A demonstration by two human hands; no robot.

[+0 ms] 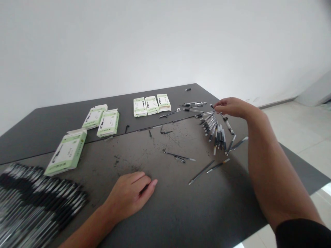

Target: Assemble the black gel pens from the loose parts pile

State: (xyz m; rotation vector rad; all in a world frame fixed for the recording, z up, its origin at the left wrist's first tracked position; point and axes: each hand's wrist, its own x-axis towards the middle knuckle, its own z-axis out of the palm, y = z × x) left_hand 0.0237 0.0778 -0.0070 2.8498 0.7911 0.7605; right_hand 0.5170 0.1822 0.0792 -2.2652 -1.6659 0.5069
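Note:
My left hand [133, 193] rests on the near part of the dark table, fingers curled in and thumb alongside. Nothing shows in it. Stretched out to the far right, my right hand [230, 106] has its fingertips pinched together among scattered pen parts. A small dark piece [212, 106] pokes out by those fingertips; its kind is too small to tell. Just below the right hand lies a fanned pile of clear-and-black pens [219, 136]. Between the hands are a thin pen refill [201, 172], another dark-tipped refill [218, 165] and a pen cap [180, 159].
A large row of black-capped pens [33, 206] fills the near left. Green-and-white pen boxes stand behind it, one nearest [67, 151], others farther back [108, 124] and at the far middle [152, 105]. A seam [155, 127] crosses the table; a white wall [129, 44] rises behind.

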